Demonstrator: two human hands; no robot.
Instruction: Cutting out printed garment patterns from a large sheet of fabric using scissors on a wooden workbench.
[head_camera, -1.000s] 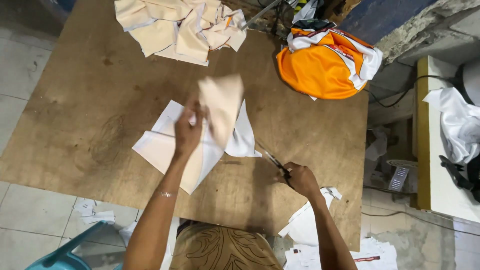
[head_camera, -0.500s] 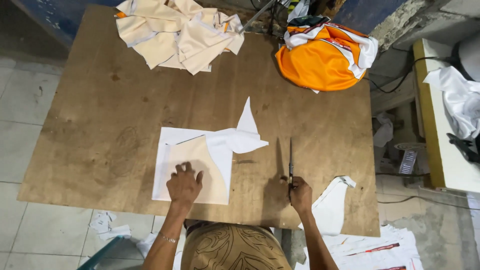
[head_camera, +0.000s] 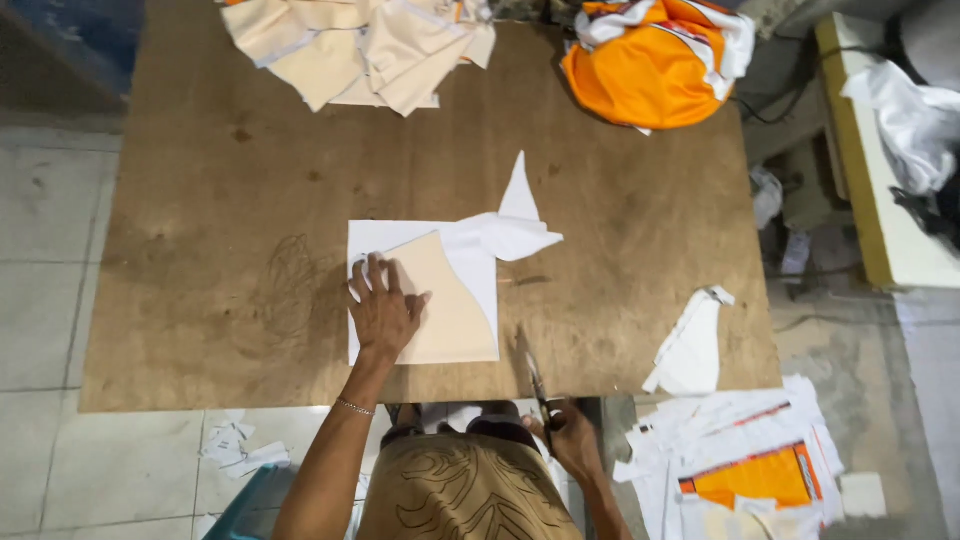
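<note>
The left hand lies flat, fingers spread, on the beige fabric piece over white paper on the table; the right hand, nearer the table's edge, grips scissors pointing away.

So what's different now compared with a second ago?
The left hand has laid the lifted beige piece flat on the white sheet and presses it. The right hand drew the scissors back to the table edge. Fabric piles unchanged.
</note>
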